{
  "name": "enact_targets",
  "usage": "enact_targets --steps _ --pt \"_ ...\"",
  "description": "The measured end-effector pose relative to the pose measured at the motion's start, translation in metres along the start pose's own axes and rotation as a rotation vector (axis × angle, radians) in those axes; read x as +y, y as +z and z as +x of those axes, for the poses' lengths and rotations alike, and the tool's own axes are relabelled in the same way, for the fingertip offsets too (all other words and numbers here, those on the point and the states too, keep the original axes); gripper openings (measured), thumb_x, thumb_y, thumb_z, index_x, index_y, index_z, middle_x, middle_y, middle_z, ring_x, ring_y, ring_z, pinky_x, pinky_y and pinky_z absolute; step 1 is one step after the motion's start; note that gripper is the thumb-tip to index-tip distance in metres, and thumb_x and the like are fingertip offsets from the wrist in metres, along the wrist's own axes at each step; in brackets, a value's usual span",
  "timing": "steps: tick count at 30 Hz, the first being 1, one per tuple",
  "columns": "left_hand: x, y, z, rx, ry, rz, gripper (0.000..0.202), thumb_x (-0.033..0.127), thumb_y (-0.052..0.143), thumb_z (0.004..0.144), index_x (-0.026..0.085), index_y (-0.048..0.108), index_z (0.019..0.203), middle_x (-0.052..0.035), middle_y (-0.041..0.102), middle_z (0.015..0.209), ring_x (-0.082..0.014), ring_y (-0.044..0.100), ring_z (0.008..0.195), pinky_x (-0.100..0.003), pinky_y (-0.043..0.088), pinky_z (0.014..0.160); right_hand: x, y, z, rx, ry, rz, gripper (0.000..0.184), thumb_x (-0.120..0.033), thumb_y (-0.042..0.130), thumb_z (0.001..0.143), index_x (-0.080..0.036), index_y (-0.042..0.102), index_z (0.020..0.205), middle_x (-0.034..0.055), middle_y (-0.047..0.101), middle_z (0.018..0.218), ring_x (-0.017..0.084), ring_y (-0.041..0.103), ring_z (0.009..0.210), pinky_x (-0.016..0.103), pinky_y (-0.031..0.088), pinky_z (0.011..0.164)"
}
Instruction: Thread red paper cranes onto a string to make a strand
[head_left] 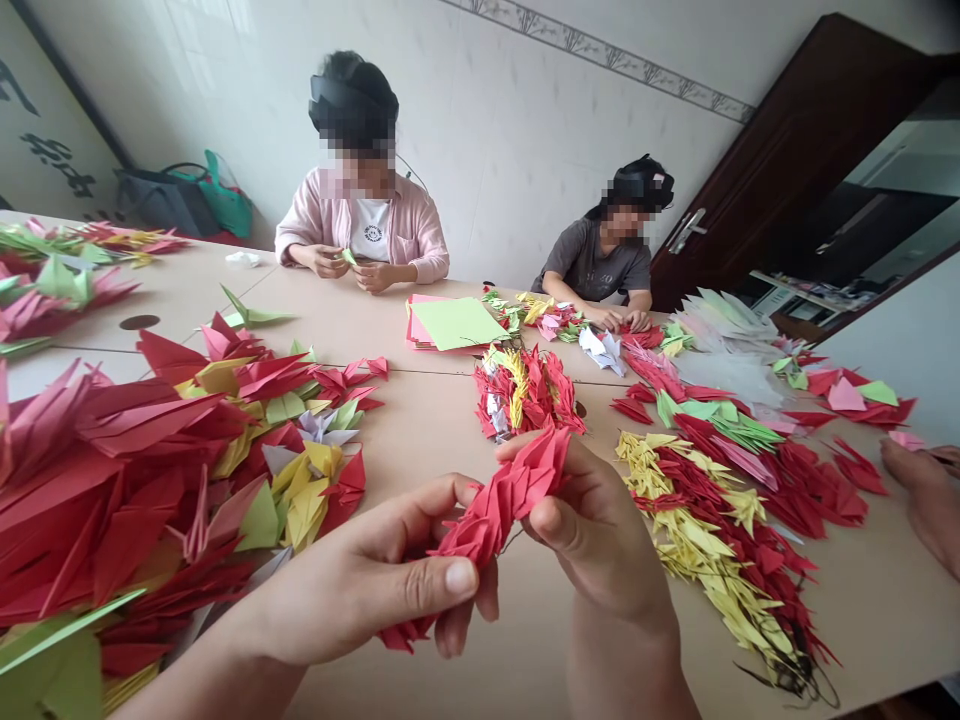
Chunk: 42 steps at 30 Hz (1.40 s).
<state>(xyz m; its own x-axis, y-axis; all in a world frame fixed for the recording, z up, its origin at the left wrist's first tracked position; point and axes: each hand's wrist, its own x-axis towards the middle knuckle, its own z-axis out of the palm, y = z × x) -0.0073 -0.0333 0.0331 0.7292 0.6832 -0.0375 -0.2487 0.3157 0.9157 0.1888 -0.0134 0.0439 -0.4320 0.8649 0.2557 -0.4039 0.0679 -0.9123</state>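
Left hand (pixel 375 580) and right hand (pixel 592 530) pinched shut on a red paper crane strand (pixel 502 505), finished strands (pixel 720 530) at 3 o'clock, loose cranes (pixel 150 470) heaped at 9 o'clock.

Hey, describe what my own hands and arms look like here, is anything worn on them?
Both are bare: the left hand and right hand wear no gloves, and no rings, watch or bracelet show. No sleeves are in view up to the picture's edge. The left thumbnail looks short and unpainted.
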Motion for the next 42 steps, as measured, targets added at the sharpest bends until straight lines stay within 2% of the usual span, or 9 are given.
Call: enact_targets --steps 7,15,22,24,28,33,36,42 --pt "0.0 0.001 0.0 0.021 -0.008 -0.021 0.025 0.042 0.059 0.092 0.02 0.057 0.105 0.0001 0.063 0.081 -0.0039 0.052 0.054 -0.014 0.035 0.048 0.001 -0.003 0.0 -0.032 0.017 0.067 0.025 -0.033 0.075 0.083 -0.025 0.07 0.106 -0.0059 0.045 0.063 0.004 0.033 0.052 0.016 0.027 0.045" --pt "0.001 0.004 0.0 0.071 0.002 -0.027 0.026 0.044 0.057 0.092 0.018 0.059 0.097 -0.0014 0.063 0.081 -0.0047 0.051 0.056 -0.014 0.036 0.049 0.001 -0.005 0.003 -0.035 0.011 0.052 0.025 -0.033 0.076 0.082 -0.026 0.071 0.105 -0.0052 0.048 0.065 0.004 0.034 0.054 0.015 0.032 0.049" --pt "-0.004 0.006 0.003 0.084 -0.001 -0.182 0.03 0.045 0.061 0.089 0.017 0.063 0.101 -0.0017 0.062 0.074 -0.0041 0.05 0.05 -0.013 0.036 0.046 0.008 -0.009 0.007 -0.064 -0.01 0.043 0.028 -0.039 0.076 0.08 -0.026 0.069 0.104 -0.0008 0.06 0.078 0.004 0.05 0.055 0.014 0.036 0.046" --pt "-0.004 0.007 0.005 0.095 -0.012 -0.253 0.031 0.045 0.064 0.087 0.017 0.064 0.099 -0.0017 0.062 0.071 -0.0041 0.049 0.047 -0.013 0.034 0.043 0.01 -0.01 0.008 -0.06 0.009 0.062 0.028 -0.039 0.076 0.081 -0.026 0.069 0.104 -0.0007 0.062 0.077 0.005 0.054 0.054 0.013 0.037 0.044" --pt "-0.002 0.01 0.009 0.136 -0.008 -0.38 0.029 0.045 0.064 0.086 0.016 0.065 0.092 -0.0017 0.061 0.068 -0.005 0.05 0.045 -0.013 0.033 0.04 0.01 -0.011 0.01 -0.009 0.023 0.099 0.024 -0.036 0.077 0.08 -0.024 0.07 0.1 -0.0025 0.06 0.069 0.003 0.051 0.051 0.011 0.037 0.043" --pt "-0.002 0.011 0.011 0.156 0.004 -0.437 0.03 0.042 0.063 0.088 0.013 0.069 0.093 -0.0038 0.064 0.073 -0.006 0.054 0.047 -0.015 0.042 0.045 0.011 -0.011 0.012 0.0 0.029 0.087 0.024 -0.036 0.078 0.08 -0.024 0.07 0.1 -0.002 0.062 0.069 0.004 0.053 0.051 0.012 0.039 0.044" --pt "-0.003 0.012 0.01 0.16 0.012 -0.434 0.031 0.042 0.062 0.088 0.012 0.069 0.093 -0.0053 0.066 0.075 -0.0076 0.057 0.05 -0.022 0.051 0.055 0.012 -0.012 0.012 0.009 0.041 0.061 0.027 -0.038 0.077 0.08 -0.024 0.07 0.102 -0.0014 0.064 0.071 0.005 0.055 0.053 0.012 0.039 0.044" --pt "-0.005 0.012 0.01 0.187 0.02 -0.442 0.032 0.04 0.058 0.092 0.01 0.07 0.093 -0.0065 0.067 0.077 -0.0078 0.058 0.055 -0.021 0.049 0.062 0.014 -0.012 0.016 0.048 0.034 0.007 0.03 -0.042 0.075 0.08 -0.021 0.068 0.101 -0.0018 0.061 0.069 0.006 0.051 0.05 0.015 0.037 0.042"
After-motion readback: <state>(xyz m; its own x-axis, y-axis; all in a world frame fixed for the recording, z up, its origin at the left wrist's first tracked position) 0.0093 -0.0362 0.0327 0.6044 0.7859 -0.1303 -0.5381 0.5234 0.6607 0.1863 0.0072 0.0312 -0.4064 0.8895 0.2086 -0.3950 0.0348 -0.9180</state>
